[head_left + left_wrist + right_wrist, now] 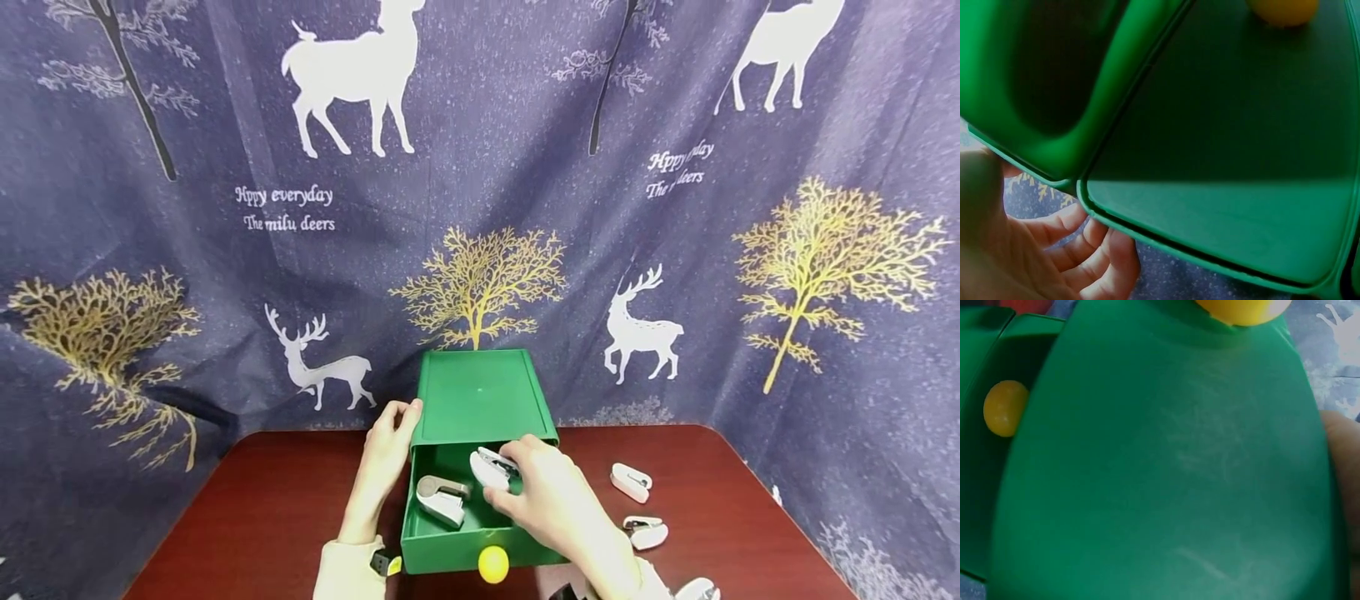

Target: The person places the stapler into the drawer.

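nearest you is the front of the pulled-out green drawer [450,552], with its round yellow knob [493,564]. your right hand [547,492] pinches a white stapler [489,472] between thumb and fingers, above the middle of the drawer; your fingers hide one end, so it's hard to say whether it touches the bottom. a grey-and-white stapler [442,500] lies to its left, inside. your left hand [390,433] rests loosely curved, holding nothing, fingertips against the left edge of the cabinet [480,400]. expect the white stapler to be light, stiff and a bit slick, sturdy enough for a firm pinch, though its hinged arms may close if you squeeze them together; grip it across its sides, near the rounded end.
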`<state>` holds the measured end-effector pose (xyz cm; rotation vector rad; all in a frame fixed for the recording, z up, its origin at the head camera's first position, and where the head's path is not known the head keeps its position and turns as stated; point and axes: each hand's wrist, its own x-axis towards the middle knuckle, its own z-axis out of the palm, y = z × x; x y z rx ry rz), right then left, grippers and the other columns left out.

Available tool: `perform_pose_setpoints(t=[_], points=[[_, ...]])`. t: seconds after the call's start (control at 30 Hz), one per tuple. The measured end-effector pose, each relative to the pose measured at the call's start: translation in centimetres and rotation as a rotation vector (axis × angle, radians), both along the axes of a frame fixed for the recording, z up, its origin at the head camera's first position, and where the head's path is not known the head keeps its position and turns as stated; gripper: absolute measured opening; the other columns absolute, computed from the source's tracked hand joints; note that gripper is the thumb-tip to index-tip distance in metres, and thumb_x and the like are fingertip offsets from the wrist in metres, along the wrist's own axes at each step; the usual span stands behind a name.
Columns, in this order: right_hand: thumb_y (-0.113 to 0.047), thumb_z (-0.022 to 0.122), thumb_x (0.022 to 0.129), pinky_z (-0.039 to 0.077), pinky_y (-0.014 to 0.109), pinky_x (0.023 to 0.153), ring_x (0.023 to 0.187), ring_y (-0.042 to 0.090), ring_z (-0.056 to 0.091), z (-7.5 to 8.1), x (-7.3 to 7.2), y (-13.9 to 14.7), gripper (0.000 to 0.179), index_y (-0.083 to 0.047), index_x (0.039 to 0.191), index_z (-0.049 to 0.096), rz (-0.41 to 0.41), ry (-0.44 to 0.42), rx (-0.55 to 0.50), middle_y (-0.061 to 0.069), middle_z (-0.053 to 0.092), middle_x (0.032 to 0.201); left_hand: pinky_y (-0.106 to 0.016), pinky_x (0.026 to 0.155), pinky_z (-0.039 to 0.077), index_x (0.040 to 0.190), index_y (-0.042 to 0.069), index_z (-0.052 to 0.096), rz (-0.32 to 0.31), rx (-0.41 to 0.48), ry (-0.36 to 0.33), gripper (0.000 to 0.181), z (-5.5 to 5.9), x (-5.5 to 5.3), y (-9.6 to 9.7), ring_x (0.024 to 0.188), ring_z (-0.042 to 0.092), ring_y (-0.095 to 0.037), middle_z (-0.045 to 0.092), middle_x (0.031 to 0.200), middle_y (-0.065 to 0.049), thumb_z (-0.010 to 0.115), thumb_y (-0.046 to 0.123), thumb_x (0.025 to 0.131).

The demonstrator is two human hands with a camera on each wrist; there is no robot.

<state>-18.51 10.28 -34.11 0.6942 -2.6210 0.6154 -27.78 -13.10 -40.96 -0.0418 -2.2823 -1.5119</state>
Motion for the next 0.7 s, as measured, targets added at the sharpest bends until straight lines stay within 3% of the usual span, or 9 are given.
perform_pose_setpoints(t=[0.2,0.37,0.7], points=[[-0.029,0.079,0.078,0.048,0.036,0.068,0.078,0.017,0.059,0.02,-0.72,-0.31,0.031,-0.007,0.098,0.069,0.026,-0.042,0.039,0.0,0.061,0.089,-0.036,0.072,0.039,0.096,0.013,0.061,0.013,0.005,0.003,0.04,-0.3,0.18,-0.13,0.078,0.051,-0.022,0.055,0.078,-0.003,0.05,0.052,0.099],[-0.032,0.079,0.077,0.045,0.034,0.061,0.074,0.017,0.056,0.1,-1.04,-0.65,0.031,-0.009,0.095,0.068,0.009,-0.111,0.069,0.0,0.06,0.088,-0.036,0.074,0.039,0.096,0.013,0.061,0.011,0.006,0.001,0.041,-0.34,0.27,-0.25,0.08,0.051,-0.023,0.055,0.08,-0.004,0.049,0.053,0.099],[-0.035,0.08,0.074,0.036,0.033,0.049,0.057,0.013,0.045,0.44,-0.98,-0.95,0.035,-0.02,0.066,0.049,-0.028,-0.137,0.195,-0.008,0.045,0.063,-0.036,0.074,0.038,0.097,0.014,0.061,-0.002,0.011,0.002,0.041,-0.04,0.13,-0.03,0.08,0.051,-0.024,0.054,0.08,-0.005,0.05,0.053,0.098]])
